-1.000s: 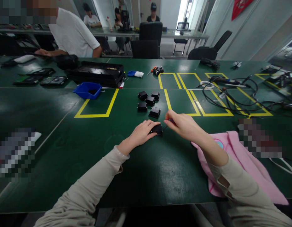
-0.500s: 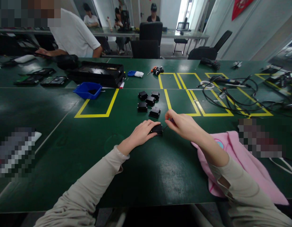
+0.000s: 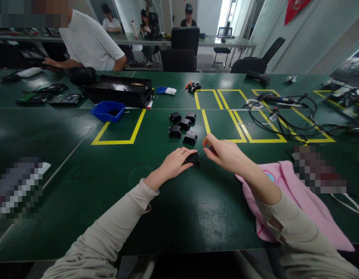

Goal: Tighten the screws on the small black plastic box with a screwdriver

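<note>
Left hand [image 3: 173,164] pins a small black box [image 3: 193,159] on the desk [image 3: 109,186].
Right hand [image 3: 225,153], just right, pinches a thin tool [image 3: 210,149] pointing left at the box.

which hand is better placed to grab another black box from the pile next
Probably the right hand: it sits just beside the nearest box of the pile, pinching only a small tool. The left hand is pressed down on the black box, steadying it.
</note>
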The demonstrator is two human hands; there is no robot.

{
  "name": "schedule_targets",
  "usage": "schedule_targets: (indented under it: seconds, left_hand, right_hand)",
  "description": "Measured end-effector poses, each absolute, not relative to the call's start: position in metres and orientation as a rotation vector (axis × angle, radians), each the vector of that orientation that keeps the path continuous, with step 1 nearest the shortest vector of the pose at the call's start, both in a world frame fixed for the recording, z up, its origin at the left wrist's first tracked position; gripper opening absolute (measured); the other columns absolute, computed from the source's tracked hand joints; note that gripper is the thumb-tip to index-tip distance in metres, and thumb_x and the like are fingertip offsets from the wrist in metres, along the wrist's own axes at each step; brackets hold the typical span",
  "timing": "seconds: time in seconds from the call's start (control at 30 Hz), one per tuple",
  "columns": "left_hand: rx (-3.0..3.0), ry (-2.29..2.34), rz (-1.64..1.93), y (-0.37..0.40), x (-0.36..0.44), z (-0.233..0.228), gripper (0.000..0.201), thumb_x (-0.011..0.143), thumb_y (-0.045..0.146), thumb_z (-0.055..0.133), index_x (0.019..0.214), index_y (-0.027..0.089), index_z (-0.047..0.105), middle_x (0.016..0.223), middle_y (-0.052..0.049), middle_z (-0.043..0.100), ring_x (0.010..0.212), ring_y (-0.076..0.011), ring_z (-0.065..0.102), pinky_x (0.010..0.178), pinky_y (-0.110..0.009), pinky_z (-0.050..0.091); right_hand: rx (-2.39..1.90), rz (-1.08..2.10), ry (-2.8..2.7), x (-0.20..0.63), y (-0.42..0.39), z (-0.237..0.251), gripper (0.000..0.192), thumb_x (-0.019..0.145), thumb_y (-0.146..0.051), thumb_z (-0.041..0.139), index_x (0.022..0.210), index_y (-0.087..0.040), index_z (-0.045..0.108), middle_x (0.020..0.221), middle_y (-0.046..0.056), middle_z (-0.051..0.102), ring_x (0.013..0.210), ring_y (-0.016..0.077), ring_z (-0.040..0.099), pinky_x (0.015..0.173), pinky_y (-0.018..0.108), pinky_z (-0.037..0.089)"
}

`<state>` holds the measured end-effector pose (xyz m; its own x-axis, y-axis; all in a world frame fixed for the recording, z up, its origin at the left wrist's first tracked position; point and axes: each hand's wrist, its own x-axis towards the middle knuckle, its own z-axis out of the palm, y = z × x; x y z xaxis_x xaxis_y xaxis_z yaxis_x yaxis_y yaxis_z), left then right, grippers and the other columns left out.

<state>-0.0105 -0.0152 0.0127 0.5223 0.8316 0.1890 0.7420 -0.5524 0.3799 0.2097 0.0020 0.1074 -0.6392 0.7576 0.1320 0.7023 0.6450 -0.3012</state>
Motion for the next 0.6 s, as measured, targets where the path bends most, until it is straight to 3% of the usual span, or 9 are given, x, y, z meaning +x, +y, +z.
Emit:
schedule_targets:
  seconds: [0.2, 0.43, 0.6]
  left_hand:
    - [2.507, 1.324, 0.525, -0.0157, -0.0100, 0.0136, 0.046, 0.094, 0.037, 0.053, 0.136, 0.027, 0.040, 0.120, -0.006, 0.053, 0.105, -0.0225, 0.053, 0.090, -0.036, 0.046]
    - [2.518, 1.323, 0.514, -0.0155, -0.0102, 0.0137, 0.048, 0.094, 0.036, 0.054, 0.137, 0.027, 0.038, 0.120, -0.006, 0.053, 0.105, -0.0223, 0.052, 0.090, -0.035, 0.045]
    - [2.519, 1.330, 0.516, -0.0152, -0.0103, 0.0124, 0.046, 0.093, 0.036, 0.055, 0.136, 0.027, 0.040, 0.120, -0.006, 0.053, 0.105, -0.0223, 0.052, 0.091, -0.035, 0.045]
  right_hand:
    - [-1.190, 0.285, -2.637, 0.2102, 0.0036, 0.1060, 0.028, 0.096, -0.044, 0.034, 0.101, -0.020, 0.049, 0.070, 0.000, 0.059, 0.061, 0.0155, 0.052, 0.057, 0.027, 0.028]
    - [-1.190, 0.329, -2.615, 0.2101, 0.0032, 0.1067, 0.019, 0.095, -0.033, 0.037, 0.105, -0.020, 0.047, 0.077, 0.002, 0.064, 0.066, 0.0156, 0.056, 0.059, 0.026, 0.029]
    - [-1.210, 0.279, -2.621, 0.2100, 0.0040, 0.1056, 0.025, 0.096, -0.041, 0.035, 0.100, -0.020, 0.048, 0.070, 0.001, 0.060, 0.063, 0.0161, 0.055, 0.057, 0.026, 0.027]
